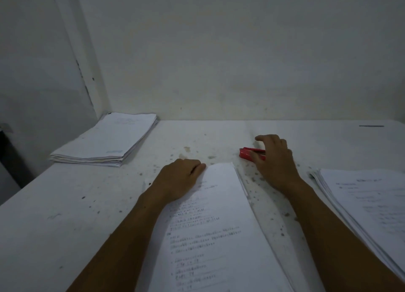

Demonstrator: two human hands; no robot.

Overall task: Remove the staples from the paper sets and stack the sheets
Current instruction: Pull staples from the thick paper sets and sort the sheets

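**Hands at the paper set, red tool under the right**

The paper set [219, 237] lay in the middle of the surface [65, 215], printed side up, reaching from the near edge toward the wall. The left hand [178, 179] rested on its far left corner, fingers curled down onto the sheet's edge; whether that grip pinched the paper or only pressed it could not be told. The right hand [274, 160] lay just beyond the set's far right corner, over a red staple remover [247, 153] lying flat on the surface. Its fingers were spread and bent above the tool, the thumb raised clear; the grip looked released, touching or nearly touching the tool without closing round it.

A second pile of printed sheets [368, 208] sat at the right edge, near the right forearm. A thicker stack of sheets [107, 138] lay well apart in the far left corner, against the wall [219, 50]. The surface was white and speckled with dark marks.
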